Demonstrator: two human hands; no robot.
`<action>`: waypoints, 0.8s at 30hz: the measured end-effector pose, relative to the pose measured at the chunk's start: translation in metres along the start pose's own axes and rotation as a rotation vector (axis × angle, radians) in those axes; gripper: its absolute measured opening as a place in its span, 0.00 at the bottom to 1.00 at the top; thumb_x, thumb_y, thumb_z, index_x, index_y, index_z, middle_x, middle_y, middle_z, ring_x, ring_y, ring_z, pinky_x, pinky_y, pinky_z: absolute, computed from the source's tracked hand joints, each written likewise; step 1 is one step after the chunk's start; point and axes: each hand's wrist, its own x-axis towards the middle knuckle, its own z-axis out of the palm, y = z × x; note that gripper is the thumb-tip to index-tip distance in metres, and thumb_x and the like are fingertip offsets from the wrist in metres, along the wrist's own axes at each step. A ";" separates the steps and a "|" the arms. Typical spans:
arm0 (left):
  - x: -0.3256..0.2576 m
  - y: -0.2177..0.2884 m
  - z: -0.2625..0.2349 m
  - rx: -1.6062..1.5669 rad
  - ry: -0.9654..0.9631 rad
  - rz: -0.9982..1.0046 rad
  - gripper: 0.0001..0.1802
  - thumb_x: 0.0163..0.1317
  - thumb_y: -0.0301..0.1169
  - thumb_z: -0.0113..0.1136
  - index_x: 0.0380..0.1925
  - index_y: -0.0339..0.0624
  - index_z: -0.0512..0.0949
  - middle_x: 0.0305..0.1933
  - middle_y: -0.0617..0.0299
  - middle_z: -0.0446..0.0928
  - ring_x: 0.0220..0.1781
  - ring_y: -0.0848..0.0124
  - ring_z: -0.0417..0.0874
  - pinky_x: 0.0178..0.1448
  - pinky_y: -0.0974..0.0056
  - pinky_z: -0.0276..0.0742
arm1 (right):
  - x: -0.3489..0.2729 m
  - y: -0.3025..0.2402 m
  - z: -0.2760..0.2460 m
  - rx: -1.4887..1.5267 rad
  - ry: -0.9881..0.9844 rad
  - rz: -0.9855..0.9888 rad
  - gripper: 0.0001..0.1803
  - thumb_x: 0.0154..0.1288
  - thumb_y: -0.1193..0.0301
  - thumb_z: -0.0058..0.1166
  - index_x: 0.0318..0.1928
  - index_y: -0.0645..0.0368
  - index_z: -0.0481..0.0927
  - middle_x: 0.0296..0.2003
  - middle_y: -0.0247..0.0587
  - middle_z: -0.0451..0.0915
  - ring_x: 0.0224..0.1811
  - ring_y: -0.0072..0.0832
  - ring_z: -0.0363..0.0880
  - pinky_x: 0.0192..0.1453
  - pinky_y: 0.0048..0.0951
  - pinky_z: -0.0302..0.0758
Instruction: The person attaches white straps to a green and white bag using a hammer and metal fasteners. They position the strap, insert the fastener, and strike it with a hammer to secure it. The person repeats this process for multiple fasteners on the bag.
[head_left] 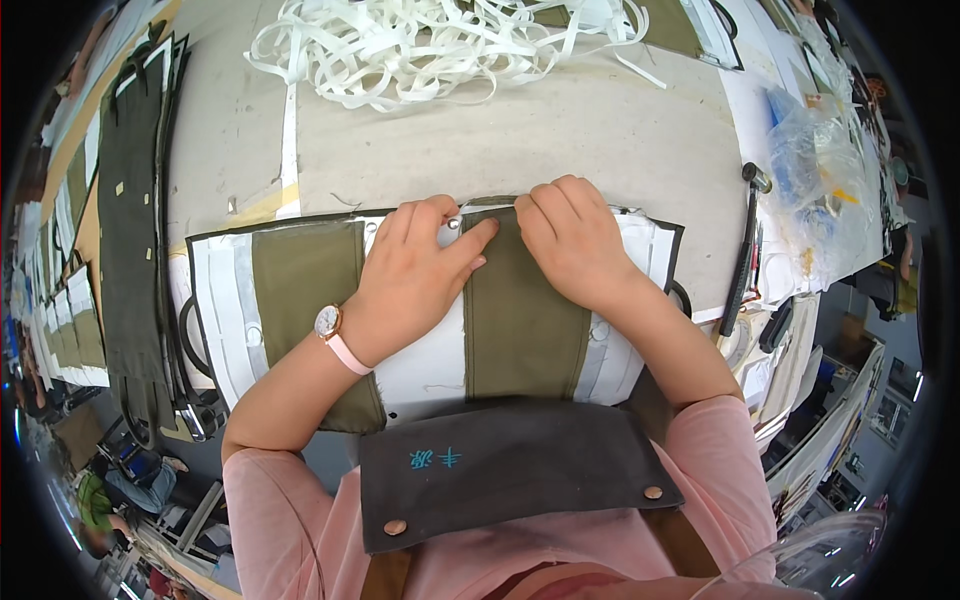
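Note:
A flat bag panel (420,330) of white backing and olive-green fabric lies across the table edge in front of me, bordered in dark trim with dark loop handles at its sides. At its far edge, my left hand (425,255) has its fingers bent over the rim, while the thumb stretches onto the olive strip (510,320). A silvery round snap (453,224) shows beside those fingers. My right hand (572,240) is closed on the same edge a little to the right, fingers curled and tips hidden. Between the hands, the dark trim (490,201) rises slightly.
A tangled heap of white tape (420,45) sits at the far side of the table (500,145). Stacked dark olive bag pieces (135,230) are at left. A hammer (745,250) lies at right, near clear plastic bags (815,190). A dark apron flap (520,470) covers my front.

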 end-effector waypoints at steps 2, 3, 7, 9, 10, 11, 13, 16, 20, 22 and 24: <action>-0.001 0.000 0.000 0.009 -0.002 -0.009 0.24 0.57 0.28 0.70 0.56 0.51 0.81 0.51 0.56 0.69 0.49 0.59 0.73 0.55 0.57 0.73 | -0.004 0.003 -0.003 0.030 -0.030 0.003 0.13 0.49 0.74 0.57 0.38 0.60 0.78 0.34 0.38 0.71 0.38 0.34 0.71 0.44 0.33 0.71; -0.001 0.000 0.000 0.006 -0.003 -0.010 0.24 0.57 0.28 0.70 0.56 0.51 0.81 0.51 0.56 0.69 0.49 0.59 0.73 0.55 0.57 0.73 | -0.005 0.004 -0.005 0.044 -0.045 0.003 0.13 0.49 0.73 0.57 0.38 0.60 0.78 0.34 0.38 0.71 0.38 0.34 0.71 0.43 0.32 0.71; -0.002 0.000 0.000 -0.003 0.001 -0.008 0.25 0.57 0.28 0.69 0.57 0.51 0.81 0.51 0.56 0.69 0.49 0.59 0.73 0.55 0.57 0.73 | -0.006 0.001 -0.007 0.026 -0.096 0.041 0.13 0.49 0.73 0.57 0.38 0.60 0.78 0.34 0.38 0.71 0.39 0.34 0.71 0.43 0.33 0.71; -0.002 0.000 0.001 0.000 0.005 0.002 0.26 0.57 0.28 0.69 0.58 0.51 0.81 0.51 0.56 0.69 0.49 0.59 0.73 0.55 0.57 0.72 | -0.002 -0.003 -0.007 -0.005 -0.109 0.048 0.13 0.48 0.73 0.57 0.38 0.60 0.78 0.33 0.38 0.70 0.38 0.33 0.72 0.43 0.32 0.72; -0.001 0.000 0.001 0.004 0.006 0.010 0.27 0.57 0.28 0.69 0.59 0.52 0.81 0.51 0.56 0.69 0.49 0.59 0.73 0.55 0.57 0.72 | -0.001 -0.004 -0.005 -0.014 -0.098 0.069 0.13 0.48 0.73 0.57 0.38 0.60 0.78 0.33 0.38 0.70 0.38 0.33 0.72 0.42 0.32 0.72; 0.000 0.000 0.000 0.007 0.007 0.017 0.27 0.56 0.28 0.69 0.59 0.52 0.81 0.51 0.56 0.69 0.49 0.59 0.73 0.55 0.57 0.72 | 0.000 -0.003 -0.003 -0.023 -0.087 0.090 0.14 0.48 0.73 0.57 0.38 0.60 0.78 0.33 0.38 0.70 0.38 0.33 0.72 0.42 0.32 0.73; 0.001 0.001 -0.001 0.020 -0.009 0.013 0.28 0.56 0.27 0.69 0.60 0.52 0.80 0.51 0.56 0.69 0.49 0.59 0.73 0.55 0.57 0.72 | 0.001 -0.005 -0.001 -0.032 -0.054 0.105 0.14 0.48 0.73 0.57 0.38 0.61 0.78 0.33 0.38 0.71 0.37 0.33 0.72 0.41 0.32 0.74; 0.000 0.000 -0.001 0.029 -0.021 0.016 0.27 0.56 0.27 0.70 0.59 0.49 0.80 0.52 0.55 0.70 0.50 0.58 0.73 0.55 0.56 0.72 | 0.000 -0.005 -0.003 -0.014 -0.022 0.092 0.15 0.47 0.76 0.59 0.39 0.61 0.78 0.35 0.39 0.73 0.37 0.35 0.74 0.40 0.33 0.75; -0.003 -0.002 -0.002 -0.022 -0.001 0.008 0.27 0.55 0.27 0.70 0.57 0.42 0.78 0.53 0.53 0.71 0.52 0.56 0.74 0.56 0.55 0.72 | -0.015 0.003 -0.008 0.146 -0.018 0.149 0.14 0.49 0.80 0.61 0.39 0.60 0.79 0.36 0.41 0.74 0.37 0.38 0.75 0.40 0.35 0.76; -0.003 -0.001 -0.003 -0.033 0.004 0.010 0.27 0.55 0.27 0.70 0.56 0.40 0.76 0.54 0.52 0.71 0.52 0.55 0.75 0.57 0.54 0.73 | -0.021 0.007 -0.010 0.225 -0.004 0.212 0.12 0.51 0.80 0.61 0.38 0.60 0.78 0.35 0.41 0.73 0.36 0.39 0.75 0.41 0.36 0.76; -0.003 0.000 -0.003 -0.029 0.000 0.011 0.28 0.54 0.27 0.70 0.57 0.38 0.75 0.54 0.52 0.71 0.52 0.55 0.75 0.57 0.54 0.73 | -0.024 0.007 -0.013 0.270 0.000 0.274 0.11 0.53 0.81 0.62 0.37 0.60 0.78 0.36 0.41 0.74 0.36 0.40 0.75 0.41 0.37 0.76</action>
